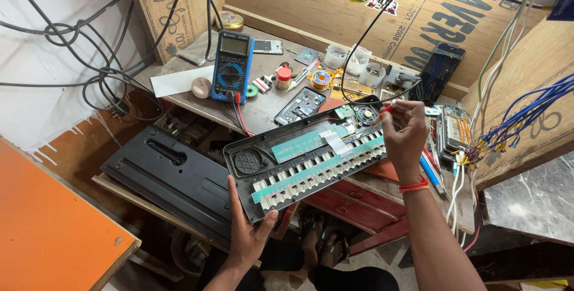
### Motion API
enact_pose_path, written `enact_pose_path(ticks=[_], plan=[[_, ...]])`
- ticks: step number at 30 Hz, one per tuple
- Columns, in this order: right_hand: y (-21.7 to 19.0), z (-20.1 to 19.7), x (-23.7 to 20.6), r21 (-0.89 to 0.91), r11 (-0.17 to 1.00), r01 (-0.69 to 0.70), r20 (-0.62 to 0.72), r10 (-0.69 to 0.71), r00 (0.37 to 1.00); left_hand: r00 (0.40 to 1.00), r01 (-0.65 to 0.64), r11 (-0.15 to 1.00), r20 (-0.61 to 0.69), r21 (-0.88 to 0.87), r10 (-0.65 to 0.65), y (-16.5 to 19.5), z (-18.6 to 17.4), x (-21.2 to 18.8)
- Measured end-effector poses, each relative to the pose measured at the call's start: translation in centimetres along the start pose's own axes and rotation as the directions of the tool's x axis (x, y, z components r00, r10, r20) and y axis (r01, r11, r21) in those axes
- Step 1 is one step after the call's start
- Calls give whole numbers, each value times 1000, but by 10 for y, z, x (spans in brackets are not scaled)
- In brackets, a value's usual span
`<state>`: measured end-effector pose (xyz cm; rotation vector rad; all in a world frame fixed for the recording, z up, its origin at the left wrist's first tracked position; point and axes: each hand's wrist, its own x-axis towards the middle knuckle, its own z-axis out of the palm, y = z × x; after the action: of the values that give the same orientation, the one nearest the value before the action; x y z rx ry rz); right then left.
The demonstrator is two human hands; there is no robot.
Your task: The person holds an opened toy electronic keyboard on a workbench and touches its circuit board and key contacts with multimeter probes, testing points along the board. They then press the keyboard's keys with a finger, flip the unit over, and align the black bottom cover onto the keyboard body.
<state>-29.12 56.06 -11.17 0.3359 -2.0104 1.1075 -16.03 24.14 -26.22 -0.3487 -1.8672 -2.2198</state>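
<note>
Keyboard's near edge point(257, 207) behind left palm point(248, 231)

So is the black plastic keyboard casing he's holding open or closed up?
Open: the black plastic keyboard casing shows bare green circuit boards and key undersides, while its black back cover lies apart beside it.

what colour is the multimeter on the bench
Blue casing with a dark front, on the multimeter; the head view shows it clearly.

head view — down, near workbench point(263, 111)
</note>
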Motion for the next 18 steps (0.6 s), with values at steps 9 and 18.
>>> enact_pose_path(ticks=[9,18], plan=[[9,2,1,-1,999,50,-1,-50,999,1000,-14,1000,-3,21,14,-4,0,0],[11,4,8,-57,994,-97,-8,97,995,1000,-23,999,-11,35,23,-2,0,0]])
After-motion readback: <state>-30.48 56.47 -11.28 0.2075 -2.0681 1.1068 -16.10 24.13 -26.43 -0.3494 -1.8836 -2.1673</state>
